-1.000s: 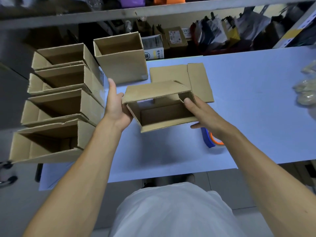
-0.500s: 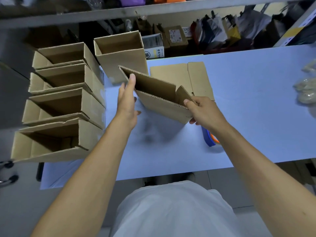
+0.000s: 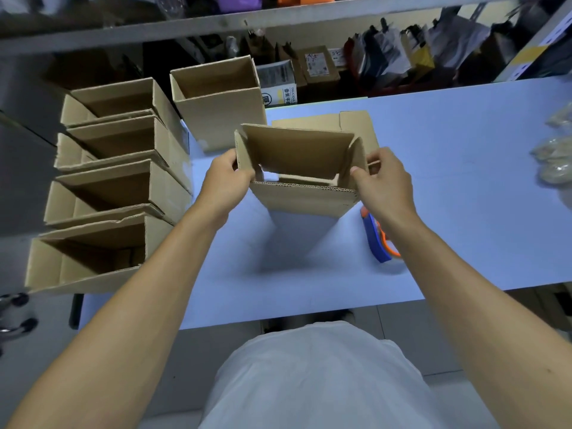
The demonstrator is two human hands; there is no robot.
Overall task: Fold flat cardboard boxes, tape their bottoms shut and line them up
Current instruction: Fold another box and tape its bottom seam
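Table (image 3: 464, 187) pale blue, cluttered shelving (image 3: 402, 57) behind, boxes (image 3: 117, 168) left.

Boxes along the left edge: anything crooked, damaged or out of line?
The nearest lined-up box has a ragged, torn-looking top edge and sits slightly skewed from the three behind it; otherwise nothing stands out.

A pale blue table (image 3: 464, 187) spans the work area, its near edge over a grey tiled floor (image 3: 402, 329). Behind it runs a grey metal shelf rail (image 3: 216, 23), with a dim lower shelf crowded by small cartons (image 3: 318, 65) and hanging bags (image 3: 433, 48). Lighting is even and cool, casting soft shadows on the tabletop.
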